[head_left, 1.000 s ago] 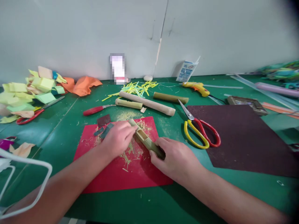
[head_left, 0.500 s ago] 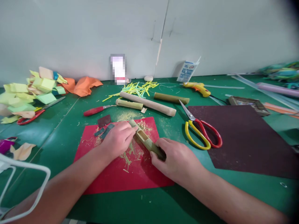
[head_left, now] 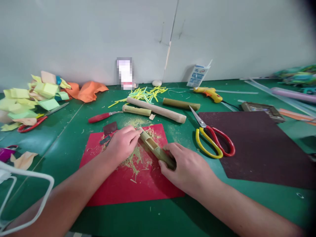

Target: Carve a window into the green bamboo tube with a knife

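My right hand [head_left: 186, 166] is wrapped around the near end of a green bamboo tube [head_left: 161, 154], which has a rectangular opening cut in its upper side. The tube lies slanted over a red sheet [head_left: 118, 194]. At its far end, the closed fingers of my left hand [head_left: 124, 141] pinch what looks like a small dark piece of sandpaper, mostly hidden, against the tube. Pale shavings and dust [head_left: 134, 164] are scattered beneath. Beside my left hand lie a small dark strip [head_left: 105, 140] and a brown square [head_left: 110, 127].
Beyond the red sheet are a red-handled knife [head_left: 100, 117], bamboo pieces [head_left: 158, 110] and yellow strips [head_left: 143, 94]. To the right lie scissors [head_left: 214, 141], a dark brown sheet [head_left: 261, 148] and a yellow glue gun [head_left: 209, 94]. Folded papers [head_left: 32, 95] are heaped at left.
My left hand has shifted slightly up and left along the tube's far end, covering a dark strip. The tube has rolled a little in my right hand.
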`<state>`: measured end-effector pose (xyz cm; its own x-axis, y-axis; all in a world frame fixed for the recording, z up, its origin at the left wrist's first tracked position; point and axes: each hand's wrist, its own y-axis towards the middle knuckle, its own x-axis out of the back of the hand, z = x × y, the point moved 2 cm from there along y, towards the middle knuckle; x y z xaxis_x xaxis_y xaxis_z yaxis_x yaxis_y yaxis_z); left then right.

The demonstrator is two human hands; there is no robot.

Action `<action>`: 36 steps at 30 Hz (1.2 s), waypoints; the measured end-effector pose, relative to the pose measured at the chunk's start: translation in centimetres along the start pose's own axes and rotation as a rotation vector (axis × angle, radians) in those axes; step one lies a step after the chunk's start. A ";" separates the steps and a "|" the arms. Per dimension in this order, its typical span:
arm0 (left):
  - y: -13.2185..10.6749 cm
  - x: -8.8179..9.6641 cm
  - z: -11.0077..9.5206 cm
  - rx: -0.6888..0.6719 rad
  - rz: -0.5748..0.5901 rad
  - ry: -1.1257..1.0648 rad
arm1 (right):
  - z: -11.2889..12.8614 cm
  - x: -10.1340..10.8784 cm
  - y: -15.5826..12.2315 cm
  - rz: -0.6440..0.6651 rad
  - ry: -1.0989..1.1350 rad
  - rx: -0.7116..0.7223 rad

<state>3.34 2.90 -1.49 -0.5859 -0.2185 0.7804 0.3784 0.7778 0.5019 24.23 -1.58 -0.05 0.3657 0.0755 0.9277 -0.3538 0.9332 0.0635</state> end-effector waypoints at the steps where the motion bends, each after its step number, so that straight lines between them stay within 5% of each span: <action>1: 0.0 0.0 0.0 0.003 -0.005 0.001 | 0.0 0.1 0.0 -0.007 0.004 -0.005; 9: 0.0 0.0 -0.5 -0.009 0.054 -0.008 | -0.3 -0.3 0.1 0.035 -0.024 0.040; 13: 0.0 0.1 -0.4 0.025 -0.013 0.040 | -0.3 -0.4 0.0 0.014 -0.034 0.057; 17: -0.1 -0.1 -0.6 -0.065 0.076 0.008 | -0.2 -0.2 0.0 0.028 -0.020 0.052; 21: -0.1 0.4 0.0 0.011 -0.027 0.055 | 0.0 0.0 0.1 0.038 0.008 0.051; 26: -0.4 0.0 -0.6 -0.058 0.067 0.013 | 0.1 0.0 0.2 0.060 0.026 0.056; 31: -0.3 0.3 -0.8 0.003 -0.014 0.034 | 0.1 0.1 0.1 0.075 0.017 0.078; 36: -0.7 0.2 -1.2 -0.084 0.050 -0.098 | 0.0 0.1 0.1 0.077 0.024 0.073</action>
<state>3.83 1.59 -1.20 -0.6304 -0.1194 0.7671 0.4650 0.7331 0.4963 24.22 -1.51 0.02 0.3555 0.1550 0.9217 -0.4428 0.8964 0.0201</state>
